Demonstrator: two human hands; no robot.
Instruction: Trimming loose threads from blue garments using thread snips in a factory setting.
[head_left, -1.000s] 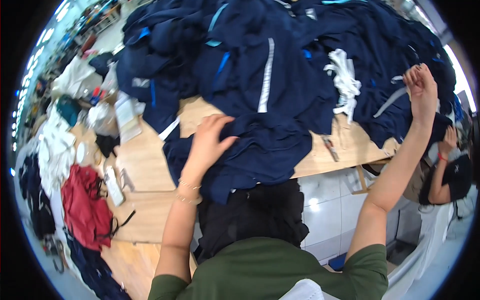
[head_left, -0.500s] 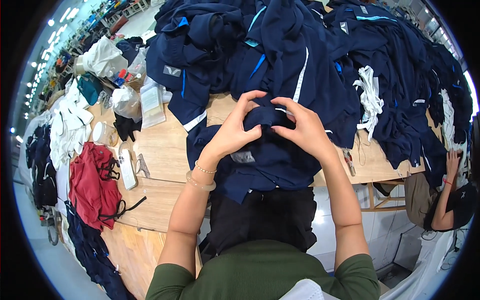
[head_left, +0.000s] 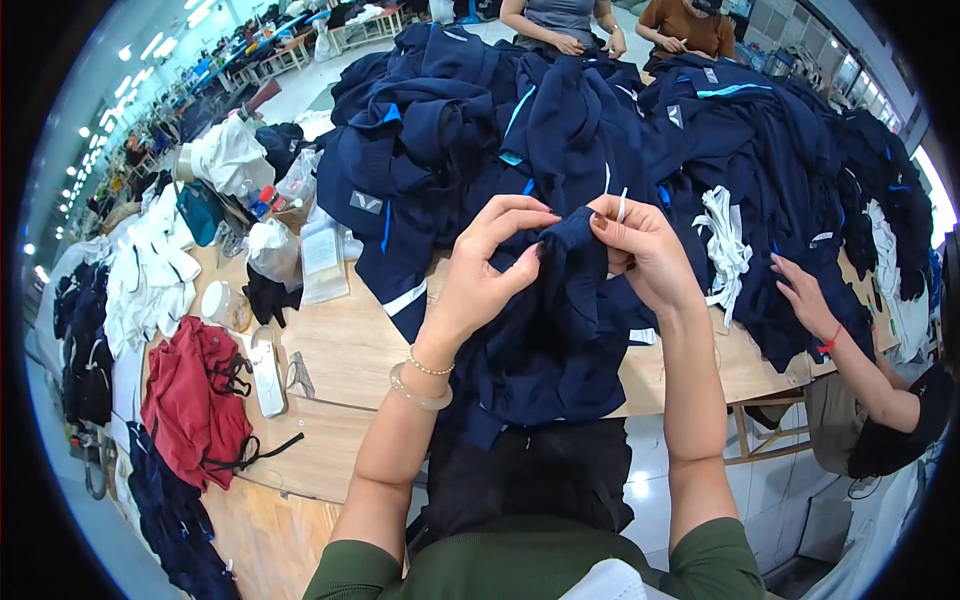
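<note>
A dark navy garment (head_left: 540, 350) lies bunched at the table's near edge, its upper part lifted between my hands. My right hand (head_left: 645, 250) pinches a gathered, band-like fold of it between thumb and fingers. A thin white strip shows at those fingers; what it is I cannot make out. On the fold's other side, my left hand (head_left: 495, 265) holds the cloth at the fingertips, with index finger and thumb curved around its edge. Beyond my hands a large heap of navy garments (head_left: 430, 130) with white and blue trims covers the table's far side.
Left on the wooden table (head_left: 340, 440) are a red garment (head_left: 200, 400), a white phone-like object (head_left: 267, 378), a clear jar (head_left: 222, 303), plastic bags and white cloths (head_left: 150, 270). White strips (head_left: 722, 245) lie right. A co-worker's hand (head_left: 805, 300) reaches in; two people stand behind the heap.
The view has tipped up, showing people at the back. My hands have drawn the fold up and bunched it, the right hand closing into a pinch. The co-worker's hand has moved onto the heap.
</note>
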